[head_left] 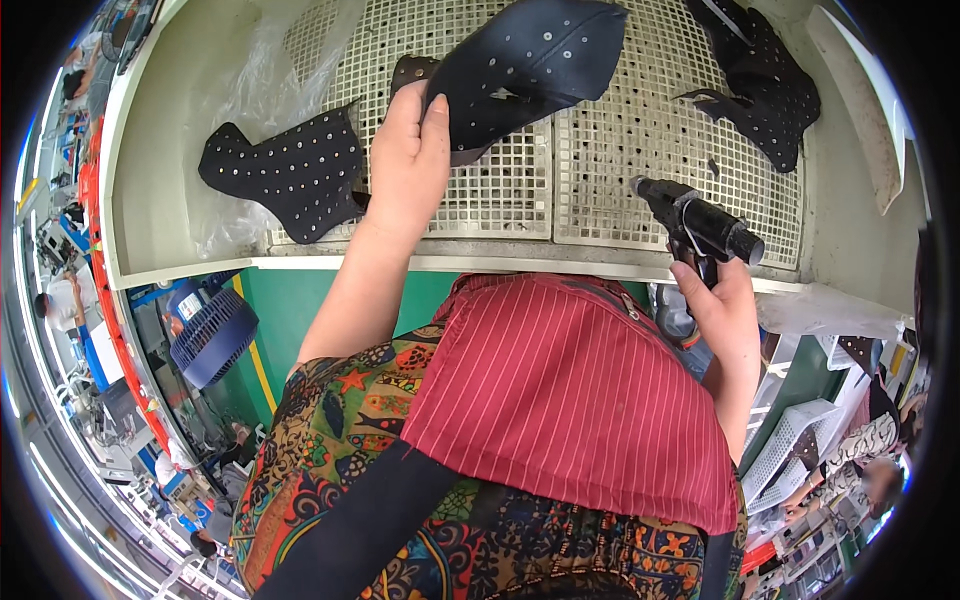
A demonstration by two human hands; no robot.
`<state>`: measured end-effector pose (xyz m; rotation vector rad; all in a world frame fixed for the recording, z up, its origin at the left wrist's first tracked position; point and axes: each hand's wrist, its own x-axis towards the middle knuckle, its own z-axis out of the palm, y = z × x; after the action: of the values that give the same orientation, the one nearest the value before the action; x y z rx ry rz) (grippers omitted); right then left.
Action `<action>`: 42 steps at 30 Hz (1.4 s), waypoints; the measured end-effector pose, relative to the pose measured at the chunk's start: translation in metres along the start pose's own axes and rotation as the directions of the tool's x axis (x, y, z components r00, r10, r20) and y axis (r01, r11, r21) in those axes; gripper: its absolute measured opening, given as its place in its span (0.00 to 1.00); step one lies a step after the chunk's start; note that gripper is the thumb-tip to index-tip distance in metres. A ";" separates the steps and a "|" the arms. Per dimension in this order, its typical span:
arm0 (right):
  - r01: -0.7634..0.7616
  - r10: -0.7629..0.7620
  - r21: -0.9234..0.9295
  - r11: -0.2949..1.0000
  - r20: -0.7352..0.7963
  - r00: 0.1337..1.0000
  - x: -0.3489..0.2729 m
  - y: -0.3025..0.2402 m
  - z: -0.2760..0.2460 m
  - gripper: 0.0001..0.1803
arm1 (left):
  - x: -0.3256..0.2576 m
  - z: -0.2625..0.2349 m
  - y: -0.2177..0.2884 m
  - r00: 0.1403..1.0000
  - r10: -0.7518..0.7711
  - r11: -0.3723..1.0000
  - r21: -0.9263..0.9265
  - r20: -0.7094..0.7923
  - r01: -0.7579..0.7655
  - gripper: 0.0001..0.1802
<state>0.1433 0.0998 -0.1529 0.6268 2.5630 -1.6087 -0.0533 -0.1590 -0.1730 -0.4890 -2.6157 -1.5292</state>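
**One edge held, the far end loose**

The left hand (pixel 412 150) pinches, thumb and fingers closed, the near edge of a black, flexible-looking panel dotted with round metal fittings (pixel 540 45), over a cream, square-holed plastic grid (pixel 610 160). With one edge held, the panel could sag or twist if its far end lacks support.

The right hand (pixel 728 305) wraps the handle of a black, pistol-shaped tool (pixel 705 225); whether a trigger is pressed, I cannot tell. Its narrow end points up and left — a careless swing that way could knock the panel or the left hand. Should the tool blow air — its function is unclear — a stray burst might stir the clear, crumpled plastic film (pixel 265 95) near a black, studded, boot-shaped piece (pixel 285 170).
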 end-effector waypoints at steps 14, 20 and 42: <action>0.162 -0.135 -0.108 0.981 0.224 0.965 0.020 -0.033 0.022 0.18 | -0.043 -0.001 -0.004 0.958 0.287 0.942 0.177 0.023 -0.286 0.21; 0.177 -0.148 -0.104 0.979 0.238 0.960 0.027 -0.029 0.025 0.20 | -0.040 -0.015 0.011 0.916 0.373 0.865 0.303 0.149 -0.401 0.24; 0.103 -0.087 -0.113 0.988 0.136 0.987 0.049 -0.051 0.019 0.20 | 0.019 -0.013 0.009 0.819 -0.519 0.585 -0.596 0.246 0.550 0.14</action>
<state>0.0770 0.0787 -0.1305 0.3810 2.6041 -1.4545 -0.0697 -0.1615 -0.1544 0.3244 -2.2854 -2.6656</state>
